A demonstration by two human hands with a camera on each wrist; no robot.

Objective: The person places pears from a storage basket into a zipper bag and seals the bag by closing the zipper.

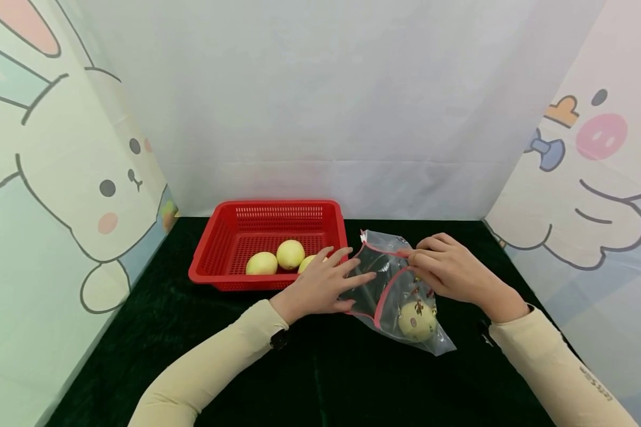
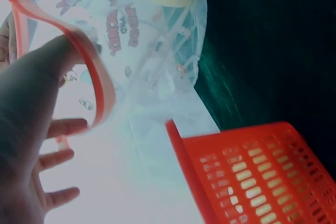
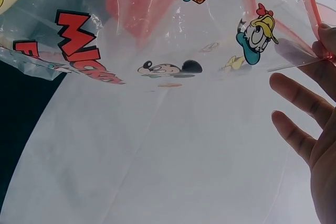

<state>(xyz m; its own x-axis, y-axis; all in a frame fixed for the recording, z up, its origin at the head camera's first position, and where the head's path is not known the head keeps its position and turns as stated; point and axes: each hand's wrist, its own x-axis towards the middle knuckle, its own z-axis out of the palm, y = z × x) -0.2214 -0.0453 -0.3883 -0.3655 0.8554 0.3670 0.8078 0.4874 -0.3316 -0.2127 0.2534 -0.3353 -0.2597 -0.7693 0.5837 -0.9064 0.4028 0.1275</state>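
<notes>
A clear zip bag [image 1: 387, 290] with red zip edges and cartoon prints lies right of the red basket, its mouth spread apart. Inside it is one pale yellow round fruit [image 1: 416, 321]. My right hand [image 1: 454, 273] pinches the bag's red edge; in the right wrist view the fingers [image 3: 299, 98] below the pinch stand apart. At the mouth, my left hand [image 1: 320, 284] has its fingers spread and fairly straight. Its thumb reaches inside the red zip edge [image 2: 100, 90] in the left wrist view, and the other fingers [image 2: 65, 198] grip nothing.
The red plastic basket [image 1: 219, 249] holds several similar fruits [image 1: 290, 254] near its front right. Its right end is close beside my left hand and the bag. Dark green cloth [image 1: 320, 379] covers the table, with a white curtain [image 1: 320, 107] behind and printed cartoon sheets on both sides.
</notes>
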